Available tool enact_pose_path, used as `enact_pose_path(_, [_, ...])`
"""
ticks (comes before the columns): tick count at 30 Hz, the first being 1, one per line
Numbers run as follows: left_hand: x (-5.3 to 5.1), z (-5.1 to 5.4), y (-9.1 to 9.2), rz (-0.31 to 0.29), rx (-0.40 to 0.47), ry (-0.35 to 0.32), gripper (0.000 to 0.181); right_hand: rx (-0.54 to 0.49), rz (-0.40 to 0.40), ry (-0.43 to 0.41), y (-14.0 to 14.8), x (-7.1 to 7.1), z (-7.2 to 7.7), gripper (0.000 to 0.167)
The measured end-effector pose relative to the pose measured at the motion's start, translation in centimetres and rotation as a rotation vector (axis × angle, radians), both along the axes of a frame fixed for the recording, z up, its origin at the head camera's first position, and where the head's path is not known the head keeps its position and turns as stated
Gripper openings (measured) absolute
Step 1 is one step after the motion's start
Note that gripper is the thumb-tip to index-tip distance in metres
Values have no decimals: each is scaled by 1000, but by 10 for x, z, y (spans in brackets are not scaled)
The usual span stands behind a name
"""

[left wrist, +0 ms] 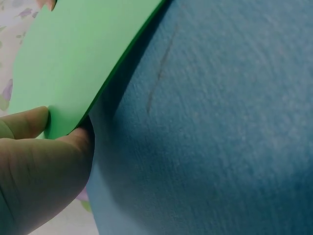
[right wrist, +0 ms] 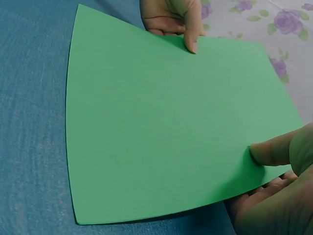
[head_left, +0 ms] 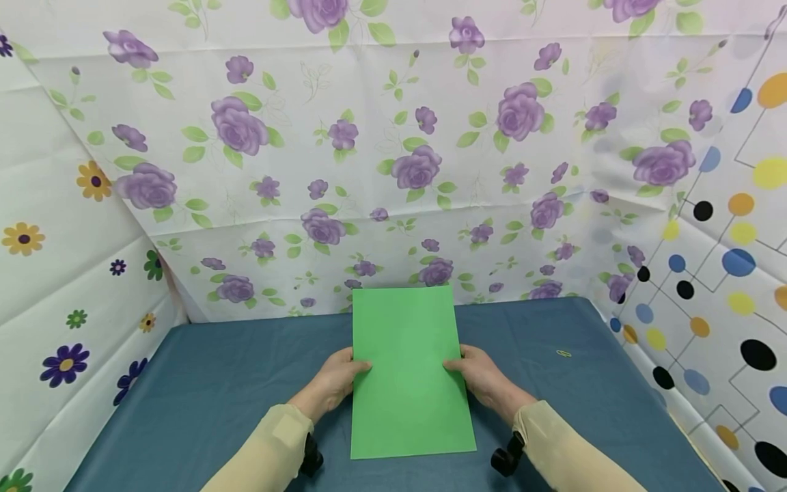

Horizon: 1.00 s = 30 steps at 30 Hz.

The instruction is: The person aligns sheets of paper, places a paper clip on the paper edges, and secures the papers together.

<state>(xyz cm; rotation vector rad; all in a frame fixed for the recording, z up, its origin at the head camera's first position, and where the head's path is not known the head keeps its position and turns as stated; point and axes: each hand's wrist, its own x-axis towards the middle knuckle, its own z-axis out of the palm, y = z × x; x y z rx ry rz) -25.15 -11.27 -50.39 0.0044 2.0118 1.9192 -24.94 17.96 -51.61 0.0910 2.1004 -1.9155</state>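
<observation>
A green rectangular sheet (head_left: 408, 403), like stiff paper or thin card, is held by both hands over the blue-covered table. My left hand (head_left: 335, 378) pinches its left edge, thumb on the top face and fingers underneath. On the opposite edge my right hand (head_left: 486, 379) pinches it the same way. The right wrist view shows the sheet (right wrist: 161, 122) slightly bowed, with a shallow dent beside the right thumb (right wrist: 274, 149). In the left wrist view the sheet (left wrist: 83, 58) stands off the cloth and casts a shadow.
A small yellow paper clip (head_left: 563, 353) lies at the right on the blue tablecloth (head_left: 246, 383). Behind the table hangs a white curtain (head_left: 369, 178) with purple roses. Patterned cloths with flowers (head_left: 64, 365) and coloured dots (head_left: 738, 263) close in both sides.
</observation>
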Motion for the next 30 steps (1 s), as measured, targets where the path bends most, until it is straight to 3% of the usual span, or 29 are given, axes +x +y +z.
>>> enact_pose_path(4, [0,-1,0,6,-14,5,49,-3,-2,9,2,-2,-2,52])
enact_pose_path(11, [-1,-4,-3,1,-22,11,48,-11,-44,21,3,-7,-3,39])
enact_pose_path(21, [-3,-10,-3,-5,-36,-3,49,-79,-102,5,0,-25,0,36])
enact_pose_path(30, [-4,-9,-2,-9,-40,-9,46,-78,-118,17,-2,-25,-2,36])
